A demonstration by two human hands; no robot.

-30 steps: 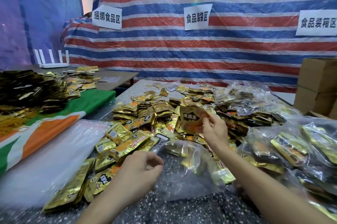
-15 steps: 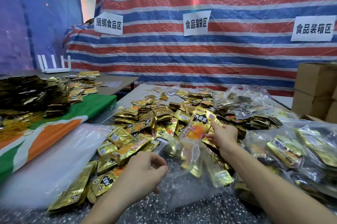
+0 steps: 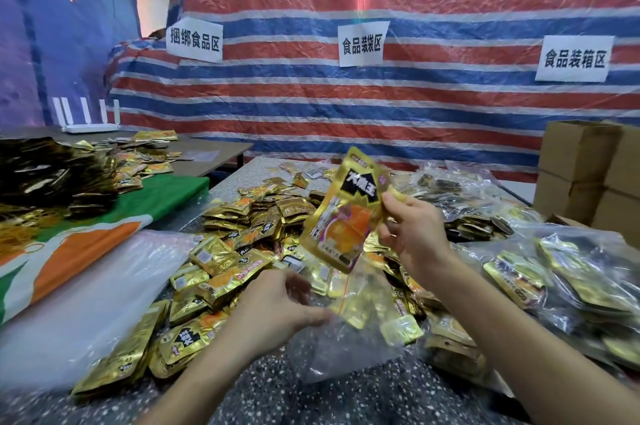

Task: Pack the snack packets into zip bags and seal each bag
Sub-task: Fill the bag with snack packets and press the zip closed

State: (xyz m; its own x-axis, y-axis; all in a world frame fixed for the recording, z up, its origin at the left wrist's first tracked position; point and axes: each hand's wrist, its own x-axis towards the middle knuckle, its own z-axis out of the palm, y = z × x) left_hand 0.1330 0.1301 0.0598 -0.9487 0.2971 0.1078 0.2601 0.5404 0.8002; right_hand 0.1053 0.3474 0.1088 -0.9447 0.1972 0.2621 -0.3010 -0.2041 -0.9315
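The right hand (image 3: 415,234) has lifted 1 pinched snack packet (image 3: 349,213) off the pile (image 3: 263,216), above the zip bag (image 3: 346,352) whose mouth the left hand (image 3: 277,307) grips; insertion looks next.

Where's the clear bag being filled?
In the head view, low centre: the zip bag lies on the speckled table, its mouth held by the left hand.

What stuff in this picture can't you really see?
Head view, zip bag: its packet count, blurred by crinkly plastic and covered by the left hand.
Head view, snack packet in the right hand: small print too tiny.
Head view, cardboard boxes: cut off by the right edge.
Head view, dark pile: too shadowy to identify.
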